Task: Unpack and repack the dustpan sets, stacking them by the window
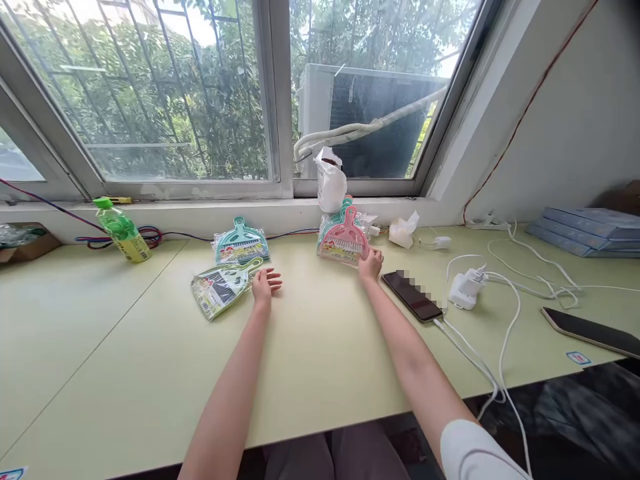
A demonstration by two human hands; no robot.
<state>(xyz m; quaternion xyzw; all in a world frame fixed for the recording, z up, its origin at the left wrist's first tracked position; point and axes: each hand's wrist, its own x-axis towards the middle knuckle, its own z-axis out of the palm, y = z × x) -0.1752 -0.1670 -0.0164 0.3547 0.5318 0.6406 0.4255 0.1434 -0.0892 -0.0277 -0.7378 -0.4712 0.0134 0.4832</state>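
My right hand point(371, 264) pinches the lower right edge of a pink dustpan point(344, 239) with a small brush, packed in clear plastic. That pack stands at the front of a stack, and part of a teal dustpan shows behind it. On the left, my left hand point(265, 285) has its fingers spread and holds nothing. It is beside the handle of a light green dustpan point(220, 288) lying tilted on the table; whether they touch I cannot tell. Behind that one, a teal dustpan point(241, 241) in plastic leans near the wall.
A green-capped bottle point(123, 230) stands at the back left. Crumpled white packaging point(331, 183) rests on the sill above the stack. Right of my arm are a phone point(413, 297), a white charger point(467, 288), loose cables and blue boxes point(590, 230). The table's front edge is near me.
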